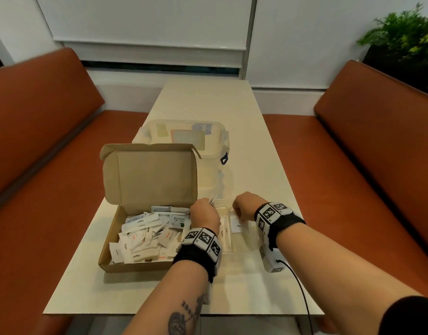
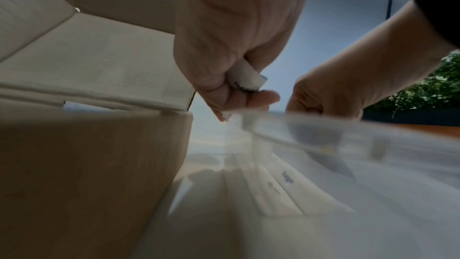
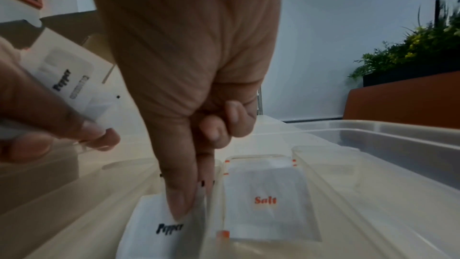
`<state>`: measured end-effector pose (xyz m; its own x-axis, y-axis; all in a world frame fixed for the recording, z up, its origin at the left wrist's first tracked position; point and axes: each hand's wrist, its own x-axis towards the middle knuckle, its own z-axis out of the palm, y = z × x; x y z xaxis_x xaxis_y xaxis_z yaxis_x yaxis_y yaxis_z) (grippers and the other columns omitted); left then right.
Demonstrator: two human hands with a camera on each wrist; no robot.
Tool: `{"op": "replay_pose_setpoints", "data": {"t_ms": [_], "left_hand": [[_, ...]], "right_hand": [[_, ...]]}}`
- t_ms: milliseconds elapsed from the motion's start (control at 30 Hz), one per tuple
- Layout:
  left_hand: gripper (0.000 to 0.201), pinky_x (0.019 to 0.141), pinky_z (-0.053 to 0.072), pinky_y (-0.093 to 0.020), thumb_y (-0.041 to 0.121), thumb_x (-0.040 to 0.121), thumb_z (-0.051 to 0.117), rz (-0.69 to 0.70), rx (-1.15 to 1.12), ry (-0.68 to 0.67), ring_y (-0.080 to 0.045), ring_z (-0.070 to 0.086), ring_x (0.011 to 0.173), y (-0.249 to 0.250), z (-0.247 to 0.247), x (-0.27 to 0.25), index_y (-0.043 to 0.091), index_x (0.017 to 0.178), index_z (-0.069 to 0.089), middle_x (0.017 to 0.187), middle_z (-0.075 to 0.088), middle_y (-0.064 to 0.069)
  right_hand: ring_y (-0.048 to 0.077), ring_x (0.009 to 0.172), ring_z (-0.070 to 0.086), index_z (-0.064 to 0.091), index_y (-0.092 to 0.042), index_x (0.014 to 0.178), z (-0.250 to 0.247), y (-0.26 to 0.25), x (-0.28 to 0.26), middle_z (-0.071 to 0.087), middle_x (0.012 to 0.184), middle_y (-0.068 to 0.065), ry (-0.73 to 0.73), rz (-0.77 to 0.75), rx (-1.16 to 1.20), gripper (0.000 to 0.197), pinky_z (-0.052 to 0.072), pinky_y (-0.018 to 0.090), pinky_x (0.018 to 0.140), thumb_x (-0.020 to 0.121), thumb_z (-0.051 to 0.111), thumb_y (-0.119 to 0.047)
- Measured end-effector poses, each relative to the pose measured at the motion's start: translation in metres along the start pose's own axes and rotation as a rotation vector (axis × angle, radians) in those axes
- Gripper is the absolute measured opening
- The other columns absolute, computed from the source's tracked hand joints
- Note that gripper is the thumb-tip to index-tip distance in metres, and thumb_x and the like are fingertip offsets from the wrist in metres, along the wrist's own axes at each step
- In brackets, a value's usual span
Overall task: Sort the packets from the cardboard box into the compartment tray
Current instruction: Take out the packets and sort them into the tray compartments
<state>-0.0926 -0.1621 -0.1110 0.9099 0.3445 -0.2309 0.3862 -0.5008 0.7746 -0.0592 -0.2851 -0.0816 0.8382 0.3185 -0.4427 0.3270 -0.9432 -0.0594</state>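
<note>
An open cardboard box (image 1: pixel 111 238) full of white packets sits left of a clear compartment tray (image 1: pixel 228 247). My left hand (image 1: pixel 204 213) hovers between box and tray, gripping white packets (image 2: pixel 245 78); one reads Pepper (image 3: pixel 64 78). My right hand (image 1: pixel 244 209) reaches down into the tray. Its two straight fingers (image 3: pixel 176 194) pinch the far end of a Pepper packet (image 3: pixel 154 224) whose near end lies in a compartment. A Salt packet (image 3: pixel 266 200) lies in the compartment beside it. Sugar sticks (image 1: pixel 224 234) lie in the tray's left part.
A clear lidded plastic container (image 1: pixel 184 136) stands just behind the box. Orange benches (image 1: pixel 38 141) run along both long sides of the narrow white table (image 1: pixel 208 105). A potted plant (image 1: pixel 401 32) stands at the back right.
</note>
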Motion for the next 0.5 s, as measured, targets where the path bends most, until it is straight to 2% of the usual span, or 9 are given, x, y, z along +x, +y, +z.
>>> {"op": "replay_pose_setpoints", "data": {"t_ms": [167,367,500], "left_hand": [[0.022,0.075,0.058,-0.044,0.01,0.098,0.047,-0.031,-0.032,-0.004,-0.034,0.069,0.084,0.0013,-0.0008,0.0008,-0.001,0.102,0.066,0.093,0.069,-0.021],[0.023,0.074,0.059,-0.045,0.01,0.098,0.047,-0.043,-0.052,-0.006,-0.035,0.069,0.083,0.0001,0.0009,0.0033,-0.001,0.103,0.066,0.093,0.069,-0.022],[0.023,0.077,0.058,-0.045,0.011,0.097,0.048,-0.029,-0.055,-0.014,-0.036,0.069,0.086,-0.0007,0.0032,0.0066,0.0,0.104,0.067,0.093,0.069,-0.022]], "right_hand": [[0.027,0.091,0.063,0.067,-0.003,0.095,0.0024,-0.0002,-0.0012,0.068,0.102,0.013,0.014,-0.013,-0.022,0.016,0.05,0.032,0.08,0.079,0.069,-0.004],[0.026,0.084,0.057,0.066,-0.003,0.099,0.0027,-0.0024,-0.003,0.066,0.105,0.014,0.053,-0.006,-0.071,0.017,0.05,0.033,0.08,0.083,0.059,0.0],[0.03,0.095,0.062,0.066,-0.003,0.1,0.0026,-0.0023,-0.0044,0.066,0.107,0.015,0.052,0.001,-0.096,0.019,0.05,0.033,0.082,0.084,0.056,0.0]]}}
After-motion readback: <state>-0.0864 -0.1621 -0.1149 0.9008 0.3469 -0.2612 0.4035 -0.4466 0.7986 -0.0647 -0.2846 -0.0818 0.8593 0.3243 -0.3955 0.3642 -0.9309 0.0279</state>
